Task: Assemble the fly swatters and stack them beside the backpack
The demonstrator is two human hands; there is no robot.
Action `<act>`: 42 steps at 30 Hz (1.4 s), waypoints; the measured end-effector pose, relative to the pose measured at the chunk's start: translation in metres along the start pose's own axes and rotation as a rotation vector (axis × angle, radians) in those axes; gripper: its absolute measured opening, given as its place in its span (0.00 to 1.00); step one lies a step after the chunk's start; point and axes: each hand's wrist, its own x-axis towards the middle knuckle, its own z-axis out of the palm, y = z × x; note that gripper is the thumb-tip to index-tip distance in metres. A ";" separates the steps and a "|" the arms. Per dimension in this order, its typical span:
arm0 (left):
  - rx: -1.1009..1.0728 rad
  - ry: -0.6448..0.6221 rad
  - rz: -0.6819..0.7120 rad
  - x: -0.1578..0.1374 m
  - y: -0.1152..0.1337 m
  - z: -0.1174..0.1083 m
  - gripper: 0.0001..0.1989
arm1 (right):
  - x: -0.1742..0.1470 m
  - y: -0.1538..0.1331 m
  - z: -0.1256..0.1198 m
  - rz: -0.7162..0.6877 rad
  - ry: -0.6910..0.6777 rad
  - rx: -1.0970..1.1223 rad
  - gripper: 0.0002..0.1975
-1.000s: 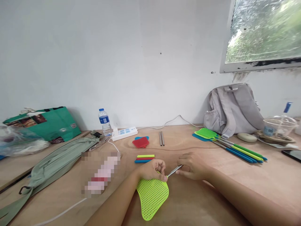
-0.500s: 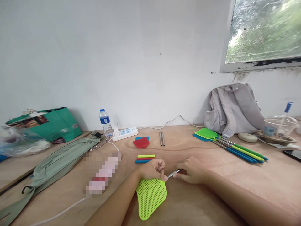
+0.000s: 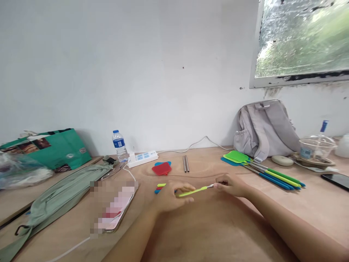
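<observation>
My right hand [image 3: 230,185] pinches a silver metal rod [image 3: 210,186]. A yellow-green fly swatter head [image 3: 193,192], seen edge-on, is joined to the rod's left end. My left hand [image 3: 172,197] is open, its fingers and thumb apart on either side of the head's far end; whether they touch it I cannot tell. Behind that hand lie yellow, red and blue handle tubes [image 3: 161,185], partly hidden. Further back are a red swatter head [image 3: 161,168] on top of a blue one [image 3: 169,163], and two metal rods [image 3: 185,163] side by side.
Several assembled fly swatters [image 3: 275,178] lie at the right before a grey backpack [image 3: 265,127]. A power strip [image 3: 143,158] and water bottle [image 3: 119,145] stand against the wall. To the left are a phone [image 3: 120,209], a green-grey strap bag [image 3: 65,193] and a green bag [image 3: 62,147].
The swatter head has been lifted and turned from face-up to edge-on. My left fingers have opened off its neck and now surround its far end. The right hand has risen slightly with the rod.
</observation>
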 end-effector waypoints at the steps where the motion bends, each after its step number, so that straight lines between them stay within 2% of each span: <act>1: 0.042 0.016 -0.004 0.001 0.000 0.006 0.15 | 0.000 -0.002 0.000 0.001 -0.032 0.005 0.23; 3: 0.081 0.057 0.018 0.003 -0.003 0.018 0.13 | -0.001 -0.005 0.000 0.022 -0.065 0.008 0.23; 5: 0.075 0.129 -0.003 0.006 -0.008 0.026 0.13 | -0.001 -0.007 0.001 0.049 -0.041 -0.019 0.22; 11: -0.204 0.349 -0.267 0.010 -0.029 0.034 0.16 | 0.000 -0.002 0.002 0.018 0.076 -0.188 0.20; 19: -0.377 0.395 -0.375 0.009 -0.040 0.030 0.23 | 0.000 -0.010 0.006 0.012 0.205 -0.328 0.21; 25: -0.433 0.298 -0.373 0.009 -0.038 0.025 0.24 | 0.000 -0.015 0.005 0.007 0.086 -0.226 0.21; 29: -0.277 0.355 -0.442 0.006 -0.036 0.023 0.23 | -0.001 -0.018 0.007 0.017 -0.031 -0.117 0.22; 33: -0.152 0.334 -0.369 0.002 -0.035 0.022 0.18 | -0.001 -0.021 0.009 -0.014 -0.095 -0.088 0.22; 37: -0.116 0.358 -0.428 0.002 -0.033 0.018 0.22 | 0.000 -0.021 0.010 0.009 -0.093 -0.015 0.21; 40: -0.274 0.277 -0.270 0.004 -0.029 0.011 0.25 | 0.000 -0.021 0.012 0.031 -0.103 0.093 0.19; 42: -0.436 0.313 -0.130 0.006 -0.030 0.004 0.25 | 0.000 -0.021 0.014 0.039 -0.098 0.159 0.18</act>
